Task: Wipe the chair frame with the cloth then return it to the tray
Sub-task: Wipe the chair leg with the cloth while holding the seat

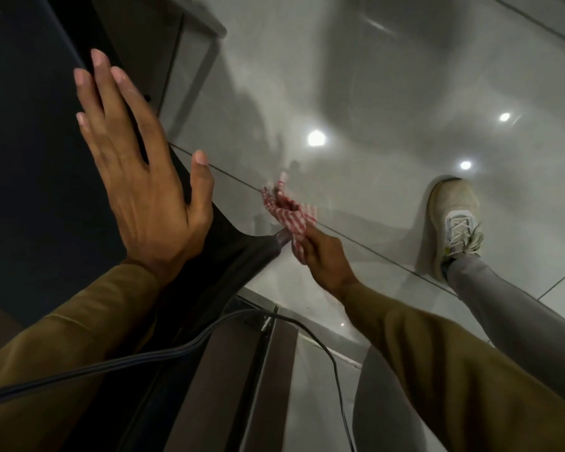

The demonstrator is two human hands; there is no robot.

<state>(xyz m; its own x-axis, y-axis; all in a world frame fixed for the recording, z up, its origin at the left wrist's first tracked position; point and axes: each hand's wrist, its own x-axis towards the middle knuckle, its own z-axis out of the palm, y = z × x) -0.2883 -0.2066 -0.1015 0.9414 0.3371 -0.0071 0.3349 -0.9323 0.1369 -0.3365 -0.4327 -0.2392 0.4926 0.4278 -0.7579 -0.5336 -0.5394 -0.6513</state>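
A dark chair (30, 158) fills the left of the head view, its black frame leg (242, 252) running down toward the floor. My left hand (137, 177) lies flat and open against the chair's edge, fingers spread. My right hand (323, 252) is shut on a red-and-white checked cloth (291, 213), which is pressed against the lower end of the frame leg near the floor. No tray is in view.
Glossy grey floor tiles (388, 93) reflect ceiling lights. My foot in a pale sneaker (454, 220) stands at the right. A black cable (177, 350) crosses the lower view over a brown piece of furniture (229, 386). A grey cabinet corner (196, 37) stands at the top.
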